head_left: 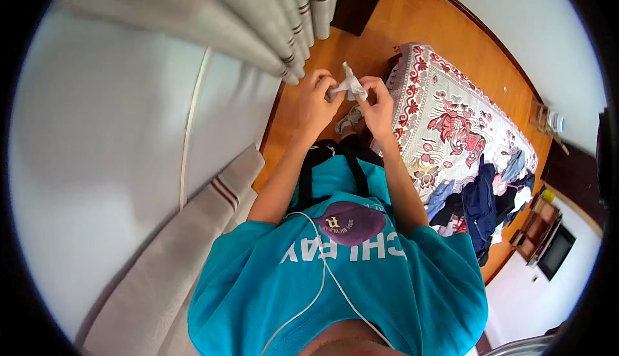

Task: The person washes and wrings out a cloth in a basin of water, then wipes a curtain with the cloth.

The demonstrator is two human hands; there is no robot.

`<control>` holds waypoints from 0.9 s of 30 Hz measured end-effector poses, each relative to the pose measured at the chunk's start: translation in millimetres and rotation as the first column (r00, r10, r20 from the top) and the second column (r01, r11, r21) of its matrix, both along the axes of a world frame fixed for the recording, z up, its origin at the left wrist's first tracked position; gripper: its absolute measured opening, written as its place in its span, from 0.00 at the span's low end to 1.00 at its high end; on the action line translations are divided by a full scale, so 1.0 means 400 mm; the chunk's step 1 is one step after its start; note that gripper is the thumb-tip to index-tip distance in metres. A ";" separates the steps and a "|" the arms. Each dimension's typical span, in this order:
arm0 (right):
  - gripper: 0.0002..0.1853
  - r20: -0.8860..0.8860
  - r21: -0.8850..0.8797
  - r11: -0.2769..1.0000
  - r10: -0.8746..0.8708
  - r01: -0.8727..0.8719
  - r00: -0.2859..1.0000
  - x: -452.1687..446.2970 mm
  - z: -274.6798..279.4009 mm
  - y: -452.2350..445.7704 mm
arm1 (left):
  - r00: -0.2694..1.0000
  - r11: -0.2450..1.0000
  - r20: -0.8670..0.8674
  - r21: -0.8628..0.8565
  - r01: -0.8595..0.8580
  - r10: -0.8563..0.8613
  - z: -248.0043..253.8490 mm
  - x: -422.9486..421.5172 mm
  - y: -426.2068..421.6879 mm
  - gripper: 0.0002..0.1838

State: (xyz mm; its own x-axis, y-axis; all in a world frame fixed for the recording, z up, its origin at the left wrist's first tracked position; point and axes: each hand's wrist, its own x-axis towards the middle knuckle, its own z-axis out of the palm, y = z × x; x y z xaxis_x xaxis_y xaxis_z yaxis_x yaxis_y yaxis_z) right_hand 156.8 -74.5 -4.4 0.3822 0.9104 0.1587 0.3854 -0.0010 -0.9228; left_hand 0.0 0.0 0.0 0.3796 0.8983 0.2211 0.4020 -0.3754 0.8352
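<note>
A small crumpled white cloth or tissue (351,85) is stretched between my two hands, in front of my body and above the wooden floor. My left hand (318,102) pinches its left end between thumb and fingers. On the other side, my right hand (378,103) grips the right end, fingers bent round it. One corner of the white piece sticks up between the hands. Its exact kind is too small to tell.
A bed (445,111) with a red-patterned white cover stands at the right, with a pile of clothes (480,204) on it. Grey curtains (258,8) hang at the upper left beside a pale wall (116,117). A shoe (349,118) shows below my hands.
</note>
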 end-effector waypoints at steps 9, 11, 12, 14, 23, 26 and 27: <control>0.11 -0.320 -0.065 0.959 -0.280 0.274 0.905 0.254 -0.090 0.035 | 0.939 0.903 -0.139 -0.351 0.249 -0.313 0.001 0.331 0.129 0.15; 0.10 -0.345 -0.070 0.960 -0.278 0.271 0.897 0.306 -0.088 0.041 | 0.923 0.875 -0.162 -0.410 0.258 -0.349 -0.005 0.388 0.144 0.15; 0.11 -0.371 -0.078 0.954 -0.298 0.291 0.880 0.341 -0.093 0.050 | 0.918 0.872 -0.164 -0.409 0.270 -0.361 -0.012 0.427 0.153 0.15; 0.12 -0.417 -0.084 0.943 -0.326 0.321 0.849 0.384 -0.117 0.075 | 0.925 0.871 -0.035 -0.352 0.342 -0.378 -0.037 0.482 0.177 0.15; 0.12 -0.492 -0.135 0.908 -0.409 0.396 0.769 0.594 -0.180 0.266 | 0.869 0.806 -0.099 -0.438 0.399 -0.485 -0.103 0.735 0.399 0.15; 0.11 -0.428 -0.154 0.884 -0.463 0.442 0.776 0.695 -0.179 0.352 | 0.845 0.769 -0.059 -0.453 0.452 -0.531 -0.094 0.844 0.498 0.16; 0.11 -0.425 -0.160 0.878 -0.474 0.452 0.771 0.718 -0.168 0.366 | 0.839 0.761 -0.055 -0.458 0.460 -0.541 -0.094 0.867 0.519 0.16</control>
